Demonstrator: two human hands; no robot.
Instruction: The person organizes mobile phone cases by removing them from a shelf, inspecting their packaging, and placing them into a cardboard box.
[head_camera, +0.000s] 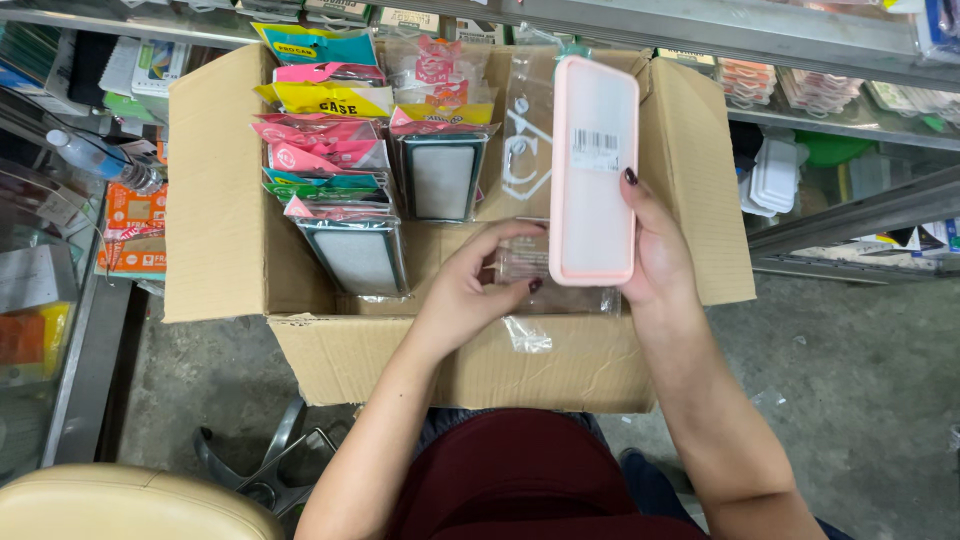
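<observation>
Here the right hand (655, 255) is clamped on a pink phone case (594, 170), thumb on its right edge and fingers hidden behind it, holding it upright with the frosted back and a white barcode sticker toward the camera. Just beside it, the left hand (470, 290) is closed in a pinch on a clear plastic sleeve (525, 265) that hangs at the lower edge of the case, its loose end trailing down just below both hands. The two hands are close together but do not touch; the case's lower left corner lies between them. Both are held over an open cardboard box (220, 200) that rests on the person's lap, above a dark red garment (520, 475). Beyond the left hand, inside the box, stand rows of packaged phone cases (345, 160) in clear bags with pink, yellow and teal header cards, leaning against the far-left wall. Just beyond the hands a clear bag with white ring-shaped pieces (522, 150) leans against the box's back wall. Well to the left of the left hand a plastic bottle (95, 160) lies on a cluttered shelf. Past the right hand, metal shelves (850, 120) hold white and pink stacked goods.
</observation>
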